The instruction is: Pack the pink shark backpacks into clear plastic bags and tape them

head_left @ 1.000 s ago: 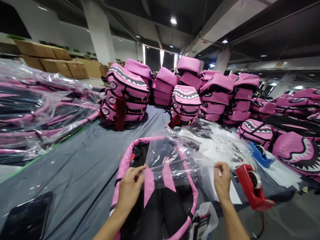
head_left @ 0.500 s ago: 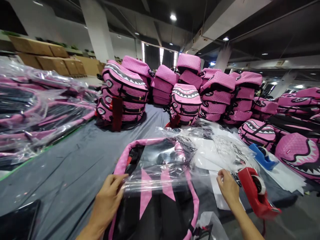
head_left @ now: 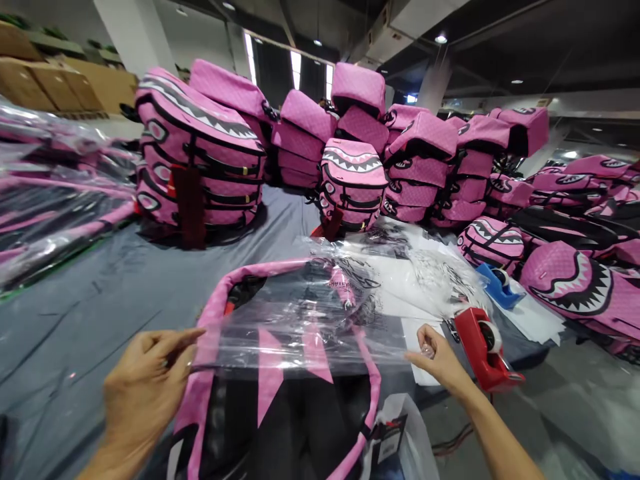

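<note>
A pink-and-black backpack (head_left: pixel 295 427) lies flat before me, its pink edging and two pink patches facing up. Clear plastic bag film (head_left: pixel 300 347) covers its upper part, with the open edge stretched across it. At the left side of that edge, my left hand (head_left: pixel 145 387) pinches the film between thumb and fingers. My right hand (head_left: pixel 435 357) is closed on the film's right side, with a bit of plastic bunched in the fingers. Below the right hand, a plastic-wrapped item with a tag (head_left: pixel 393 440) sits beside the backpack.
A red tape dispenser (head_left: pixel 485 350) and a blue one (head_left: pixel 500 287) stand at right. More clear bags (head_left: pixel 440 280) and white sheets (head_left: pixel 537 323) lie near them. Stacked pink shark-mouth backpacks (head_left: pixel 200 160) line the back. Bagged backpacks (head_left: pixel 60 220) are at left, cartons (head_left: pixel 50 83) behind.
Both hands have drawn the bag edge taut across the backpack. My left hand has moved left and my right hand slightly left in the picture; the camera view has shifted too.
</note>
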The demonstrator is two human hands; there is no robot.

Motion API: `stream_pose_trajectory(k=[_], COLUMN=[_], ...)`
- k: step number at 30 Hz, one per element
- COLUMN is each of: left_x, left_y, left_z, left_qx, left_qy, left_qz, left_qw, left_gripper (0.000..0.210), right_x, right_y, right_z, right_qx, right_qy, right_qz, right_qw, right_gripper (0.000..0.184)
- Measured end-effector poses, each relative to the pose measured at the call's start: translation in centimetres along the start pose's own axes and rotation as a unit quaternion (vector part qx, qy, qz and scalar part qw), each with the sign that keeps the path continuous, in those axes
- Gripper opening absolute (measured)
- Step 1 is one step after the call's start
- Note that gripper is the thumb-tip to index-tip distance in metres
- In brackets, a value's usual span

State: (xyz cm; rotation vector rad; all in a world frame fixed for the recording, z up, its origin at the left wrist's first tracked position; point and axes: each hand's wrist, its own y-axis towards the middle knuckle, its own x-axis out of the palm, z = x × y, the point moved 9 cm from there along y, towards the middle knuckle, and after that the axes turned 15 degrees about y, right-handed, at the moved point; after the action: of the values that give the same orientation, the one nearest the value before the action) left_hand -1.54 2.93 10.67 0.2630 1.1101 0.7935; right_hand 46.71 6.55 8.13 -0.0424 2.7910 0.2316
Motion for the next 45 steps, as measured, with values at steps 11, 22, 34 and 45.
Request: stream_pose_trajectory(k=[11,22,34,45], left_x=[0.9,0.1,-1.2,5.1], left_y=[-0.7,-2.8,-6.9,0.7], left_z=[1.1,3.3,13.9,-0.9], left_qx=[0.054,0.22,0.335,0.055], left_qy=[-0.025,0.002,-0.036,0.027], left_qz=[-0.036,-0.022,-0.006,-0.145], left_qw=[0.998,0.975,0.941,0.988], left_gripper=[0.031,0.04,0.036,0.03], right_x=[-2.0,-1.5,15.4,-2.9], right_y=[-1.8,-2.1,-2.1,0.6], right_z=[-1.2,1.8,-11.7,8.2], right_qx=[-0.028,0.001,-0.36,0.228], right_qy=[-0.12,-0.339,-0.278,0.004], right_qz=[0.149,0.027,0.063,0.17], right_qw=[0.981,0.94,0.889,0.959], right_gripper=[0.035,0.04,0.032,0.008])
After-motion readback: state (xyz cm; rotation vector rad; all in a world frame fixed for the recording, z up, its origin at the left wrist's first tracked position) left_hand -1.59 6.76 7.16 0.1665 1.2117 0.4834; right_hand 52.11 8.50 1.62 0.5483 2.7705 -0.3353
